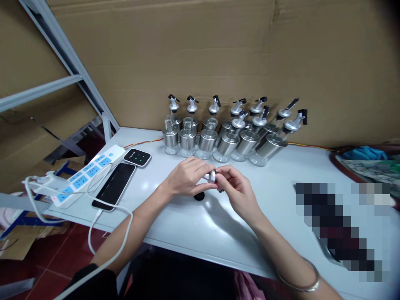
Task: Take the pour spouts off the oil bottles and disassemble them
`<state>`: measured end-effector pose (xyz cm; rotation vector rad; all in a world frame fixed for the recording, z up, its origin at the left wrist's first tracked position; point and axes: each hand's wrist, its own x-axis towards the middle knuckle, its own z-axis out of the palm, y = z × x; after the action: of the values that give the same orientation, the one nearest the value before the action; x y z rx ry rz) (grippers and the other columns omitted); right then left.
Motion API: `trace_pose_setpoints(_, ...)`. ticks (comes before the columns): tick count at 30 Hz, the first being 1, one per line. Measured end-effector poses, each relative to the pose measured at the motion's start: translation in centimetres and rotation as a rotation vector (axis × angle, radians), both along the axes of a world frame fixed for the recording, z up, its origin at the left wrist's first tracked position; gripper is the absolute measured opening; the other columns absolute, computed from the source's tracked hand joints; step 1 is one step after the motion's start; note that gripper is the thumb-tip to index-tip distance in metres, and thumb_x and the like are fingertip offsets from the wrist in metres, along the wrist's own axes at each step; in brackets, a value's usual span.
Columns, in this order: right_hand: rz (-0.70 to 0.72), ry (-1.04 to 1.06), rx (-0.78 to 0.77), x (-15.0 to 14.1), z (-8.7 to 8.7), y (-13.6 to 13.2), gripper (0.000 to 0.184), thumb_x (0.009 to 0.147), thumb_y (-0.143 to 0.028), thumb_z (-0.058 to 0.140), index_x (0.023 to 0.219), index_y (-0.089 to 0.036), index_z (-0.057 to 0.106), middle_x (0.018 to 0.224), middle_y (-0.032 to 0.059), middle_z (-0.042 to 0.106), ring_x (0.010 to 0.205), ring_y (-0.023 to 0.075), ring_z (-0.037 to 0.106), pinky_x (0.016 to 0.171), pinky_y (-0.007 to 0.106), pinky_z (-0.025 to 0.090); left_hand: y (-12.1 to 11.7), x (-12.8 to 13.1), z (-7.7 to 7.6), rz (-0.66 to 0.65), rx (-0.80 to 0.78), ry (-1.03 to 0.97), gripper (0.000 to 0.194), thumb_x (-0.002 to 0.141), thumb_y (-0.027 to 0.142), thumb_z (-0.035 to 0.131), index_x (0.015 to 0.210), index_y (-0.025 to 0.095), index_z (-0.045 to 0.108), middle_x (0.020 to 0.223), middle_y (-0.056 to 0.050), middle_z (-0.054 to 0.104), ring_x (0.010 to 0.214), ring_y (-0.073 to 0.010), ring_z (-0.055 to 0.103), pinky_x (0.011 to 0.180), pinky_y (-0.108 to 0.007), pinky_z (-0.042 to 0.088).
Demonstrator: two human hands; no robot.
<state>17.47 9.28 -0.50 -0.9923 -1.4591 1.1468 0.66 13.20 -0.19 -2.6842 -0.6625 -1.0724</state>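
My left hand (186, 177) and my right hand (235, 187) meet above the middle of the white table (203, 233). Together they pinch a small silver pourer cap (211, 176), fingers closed around it. A small black round part (199, 196) lies on the table just under my left hand. Behind my hands stand several glass bottles with steel sleeves (227, 143). Those in the back row carry silver pourer tops with black levers (238, 107); three at the front left (188, 139) have open necks.
A white and blue power strip (84, 173), a black phone (114, 185) on a white cable and a small black charger (137, 157) lie at the left. Cardboard (218, 54) walls the back. A metal rack frame (71, 75) stands at left. A blurred patch (343, 225) covers the right.
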Motion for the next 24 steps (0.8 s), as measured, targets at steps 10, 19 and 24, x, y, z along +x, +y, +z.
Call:
trace_pose_setpoints(10, -0.153, -0.301, 0.526, 0.0, -1.1, -1.1, 0.013, 0.087, -0.021, 0.051, 0.101, -0.021, 0.053, 0.078, 0.0029, 0.059, 0.068, 0.0128, 0.056, 0.059, 0.026, 0.046, -0.3, -0.2, 1.0, -0.045, 0.171, -0.026, 0.037, 0.094, 0.047, 0.033, 0.097, 0.013, 0.048, 0.065, -0.002, 0.055, 0.059, -0.0154, 0.052, 0.057, -0.028, 0.038)
trace_pose_setpoints(19, -0.059, -0.425, 0.94, 0.8, -0.4, -0.1, 0.035, 0.083, -0.007, 0.052, 0.114, -0.022, 0.047, 0.087, 0.0073, 0.063, 0.08, 0.0182, 0.06, 0.069, 0.033, 0.05, -0.3, -0.3, 0.7, -0.028, 0.173, -0.033, 0.044, 0.094, 0.048, 0.03, 0.065, 0.018, 0.043, 0.054, 0.0, 0.05, 0.049, -0.0125, 0.047, 0.049, -0.027, 0.034)
trace_pose_setpoints(24, -0.017, -0.493, 0.995, 1.2, -0.7, 0.2, 0.039, 0.084, -0.005, 0.048, 0.12, -0.021, 0.044, 0.091, 0.0098, 0.062, 0.084, 0.0187, 0.059, 0.07, 0.034, 0.05, -0.3, -0.3, 0.5, -0.007, 0.161, -0.051, 0.044, 0.092, 0.047, 0.032, 0.06, 0.019, 0.041, 0.049, 0.002, 0.048, 0.045, -0.0119, 0.046, 0.047, -0.028, 0.029)
